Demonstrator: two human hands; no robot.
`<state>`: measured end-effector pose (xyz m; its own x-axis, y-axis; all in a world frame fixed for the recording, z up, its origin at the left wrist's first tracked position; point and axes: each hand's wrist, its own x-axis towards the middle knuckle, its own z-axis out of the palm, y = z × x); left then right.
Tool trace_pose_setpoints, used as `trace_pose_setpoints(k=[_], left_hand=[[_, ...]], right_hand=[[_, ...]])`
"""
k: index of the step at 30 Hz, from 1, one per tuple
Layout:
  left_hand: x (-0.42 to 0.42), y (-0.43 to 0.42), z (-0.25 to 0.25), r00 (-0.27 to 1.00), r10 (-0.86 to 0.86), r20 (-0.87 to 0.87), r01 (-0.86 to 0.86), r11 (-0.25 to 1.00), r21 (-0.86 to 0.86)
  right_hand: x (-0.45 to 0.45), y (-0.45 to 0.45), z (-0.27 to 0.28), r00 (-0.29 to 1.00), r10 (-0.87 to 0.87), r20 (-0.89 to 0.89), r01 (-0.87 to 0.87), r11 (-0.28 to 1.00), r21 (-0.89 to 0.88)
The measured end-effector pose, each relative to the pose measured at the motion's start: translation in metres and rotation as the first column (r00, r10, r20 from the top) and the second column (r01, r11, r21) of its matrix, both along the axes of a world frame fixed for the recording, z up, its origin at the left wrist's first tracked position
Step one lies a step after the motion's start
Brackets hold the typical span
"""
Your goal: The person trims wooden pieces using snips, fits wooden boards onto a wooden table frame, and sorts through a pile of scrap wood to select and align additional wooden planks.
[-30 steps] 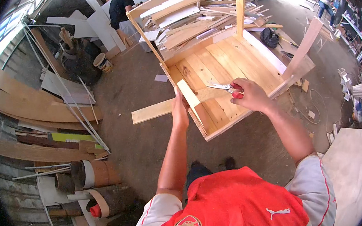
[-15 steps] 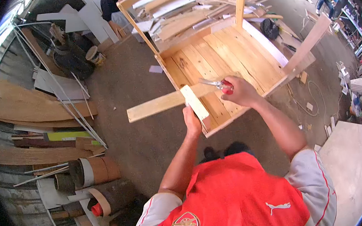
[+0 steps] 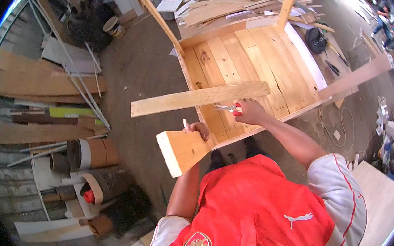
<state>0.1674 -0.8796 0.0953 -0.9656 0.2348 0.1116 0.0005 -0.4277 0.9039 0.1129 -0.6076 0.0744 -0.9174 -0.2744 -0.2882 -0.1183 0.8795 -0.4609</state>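
My left hand [image 3: 197, 130] is closed on a short wooden post [image 3: 185, 150], whose pale cut end points toward the lower left. The post stands at the near left corner of a wooden frame with a plank base [image 3: 248, 61]. In my right hand [image 3: 251, 112] are pliers with red handles [image 3: 226, 107], their metal jaws pointing left over the planks. A loose light board [image 3: 199, 98] lies across the frame's left side, just beyond both hands, and sticks out to the left.
Wood offcuts [image 3: 223, 6] are piled behind the frame. Bent sheets [image 3: 27, 87] and rolls [image 3: 93, 153] stand at the left. A pale panel [image 3: 380, 200] lies at the lower right, a cable [image 3: 344, 127] on the floor. A person [image 3: 381, 24] is at the far right.
The post in my left hand has swung toward me and to the lower left, out of the frame. The pliers remain in my right hand. The view has shifted.
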Motion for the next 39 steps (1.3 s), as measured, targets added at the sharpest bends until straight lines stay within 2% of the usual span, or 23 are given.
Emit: trace_pose_setpoints(k=[3,6,8,10,13,16,17,19,20,22,27,31,33,39], left_hand=[[0.0,-0.004,-0.014,0.996,0.01,-0.091,-0.01,1.0,-0.003],[0.02,0.017,-0.001,0.94,0.337,0.05,-0.341,0.931,0.129],[0.04,0.015,-0.013,0.872,0.475,-0.115,-0.489,0.842,-0.229],[0.057,0.034,0.007,0.789,0.612,-0.054,-0.61,0.771,-0.184],[0.072,0.051,0.012,0.786,0.617,-0.04,-0.617,0.787,0.022],[0.069,0.063,-0.001,0.712,0.68,-0.173,-0.702,0.689,-0.182],[0.069,0.064,-0.003,0.709,0.69,-0.143,-0.704,0.683,-0.193],[0.065,0.066,-0.004,0.7,0.709,-0.085,-0.708,0.673,-0.214],[0.063,0.067,-0.007,0.673,0.735,-0.084,-0.735,0.652,-0.186],[0.06,0.072,-0.016,0.62,0.781,-0.073,-0.783,0.608,-0.132],[0.061,0.073,-0.012,0.606,0.792,-0.067,-0.792,0.593,-0.145],[0.057,0.076,-0.014,0.549,0.833,-0.062,-0.835,0.543,-0.093],[0.057,0.075,-0.011,0.561,0.825,-0.063,-0.826,0.554,-0.104],[0.058,0.068,-0.017,0.583,0.808,-0.09,-0.812,0.575,-0.099]], right_hand=[[0.0,0.008,-0.058,0.992,0.074,-0.107,-0.065,0.994,0.084],[-0.008,0.012,-0.098,0.981,0.11,-0.162,-0.094,0.99,0.107],[-0.011,0.015,-0.12,0.961,0.15,-0.232,-0.118,0.982,0.146],[-0.013,0.018,-0.129,0.936,0.185,-0.299,-0.14,0.976,0.166],[-0.013,0.02,-0.127,0.903,0.229,-0.365,-0.15,0.961,0.233],[-0.009,0.02,-0.129,0.843,0.24,-0.481,-0.127,0.958,0.256],[-0.008,0.02,-0.13,0.815,0.236,-0.529,-0.115,0.961,0.252],[-0.012,0.022,-0.132,0.852,0.26,-0.454,-0.184,0.961,0.205],[-0.015,0.024,-0.133,0.868,0.274,-0.415,-0.217,0.959,0.18],[-0.025,0.031,-0.135,0.841,0.308,-0.446,-0.267,0.951,0.155],[-0.05,0.039,-0.123,0.821,0.269,-0.504,-0.31,0.951,0.003],[-0.075,0.036,-0.112,0.788,0.267,-0.554,-0.294,0.955,0.042],[-0.087,0.032,-0.109,0.781,0.266,-0.565,-0.295,0.955,0.04],[-0.107,0.023,-0.107,0.867,0.252,-0.429,-0.266,0.964,0.03]])
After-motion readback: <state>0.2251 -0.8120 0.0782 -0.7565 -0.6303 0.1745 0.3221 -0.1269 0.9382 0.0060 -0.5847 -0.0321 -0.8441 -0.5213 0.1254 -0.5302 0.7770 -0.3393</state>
